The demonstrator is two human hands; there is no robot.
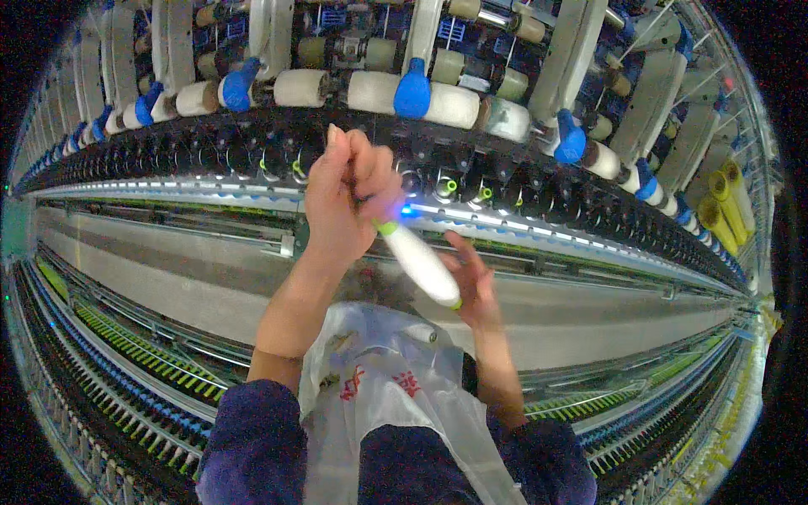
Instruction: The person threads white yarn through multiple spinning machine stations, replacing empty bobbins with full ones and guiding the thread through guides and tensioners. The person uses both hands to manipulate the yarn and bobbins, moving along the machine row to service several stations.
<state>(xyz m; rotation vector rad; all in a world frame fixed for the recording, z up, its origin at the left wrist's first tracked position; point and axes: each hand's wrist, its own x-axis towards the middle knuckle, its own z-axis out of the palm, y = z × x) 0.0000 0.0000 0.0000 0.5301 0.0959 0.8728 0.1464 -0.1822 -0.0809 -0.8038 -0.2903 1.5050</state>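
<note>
A white yarn bobbin with bright green tube ends hangs slanted between my hands. My left hand is closed, its lower fingers round the upper green end and its thumb raised toward the white rollers. Beside the bobbin's lower end is my right hand, fingers bent and apart; whether it touches the bobbin I cannot tell. Just beyond my hands runs the dark spindle row of a spinning frame, with a few green tube tops showing. A blue light glows by my left hand.
White rollers and blue knobs line the frame above the spindles. Yellow tubes are stacked at far right. Behind me stands another frame with green tubes. A translucent apron covers my front, over the aisle floor.
</note>
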